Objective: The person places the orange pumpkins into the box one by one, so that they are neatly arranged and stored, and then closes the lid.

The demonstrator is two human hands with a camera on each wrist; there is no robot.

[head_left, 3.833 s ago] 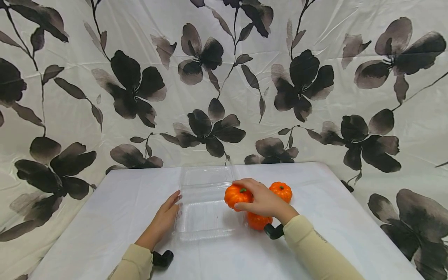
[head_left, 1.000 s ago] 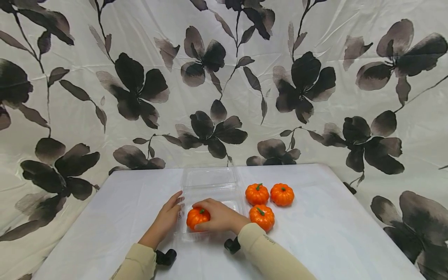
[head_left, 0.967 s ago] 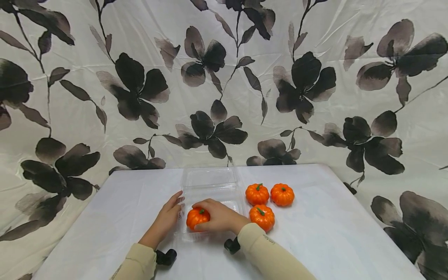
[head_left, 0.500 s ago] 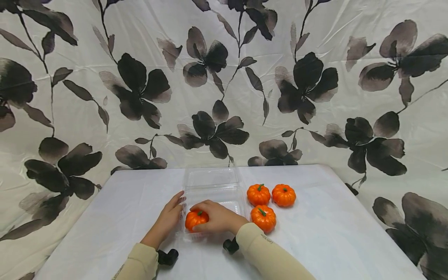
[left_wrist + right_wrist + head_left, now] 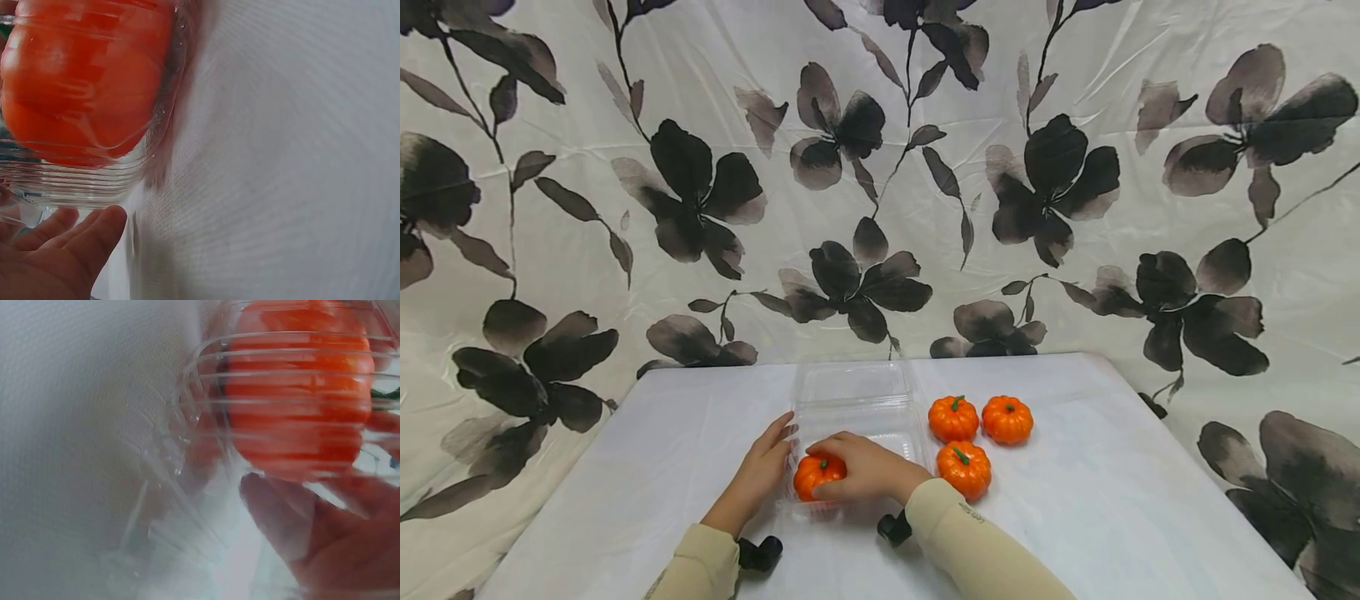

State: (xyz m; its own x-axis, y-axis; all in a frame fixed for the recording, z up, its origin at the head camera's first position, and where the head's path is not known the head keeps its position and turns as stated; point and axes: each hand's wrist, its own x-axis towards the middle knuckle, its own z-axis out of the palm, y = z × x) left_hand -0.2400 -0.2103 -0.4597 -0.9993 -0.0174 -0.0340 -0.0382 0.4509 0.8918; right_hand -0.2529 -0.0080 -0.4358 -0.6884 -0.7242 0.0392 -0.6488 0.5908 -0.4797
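My right hand (image 5: 868,468) grips a small orange toy pumpkin (image 5: 815,475) with a green stem, thumb in front and fingers behind. The pumpkin is down inside the front left corner of a clear plastic clamshell container (image 5: 891,442). Both wrist views show this pumpkin (image 5: 87,81) through the ribbed clear wall. My left hand (image 5: 763,467) lies along the container's left side with its fingers extended. In the left wrist view, those fingertips (image 5: 112,215) are right at the plastic wall. The container's lid (image 5: 852,383) lies flipped back, away from me.
To the right of the container sit three more orange pumpkins: one at the back left (image 5: 952,419), one at the back right (image 5: 1007,420) and one nearer (image 5: 964,472). A white cloth covers the table (image 5: 1112,517). Behind it hangs a floral curtain (image 5: 940,292).
Over the last few seconds my right hand has carried the pumpkin leftward into the container's front left corner. In the last second it shifted slightly left. My left hand stays at the container's side.
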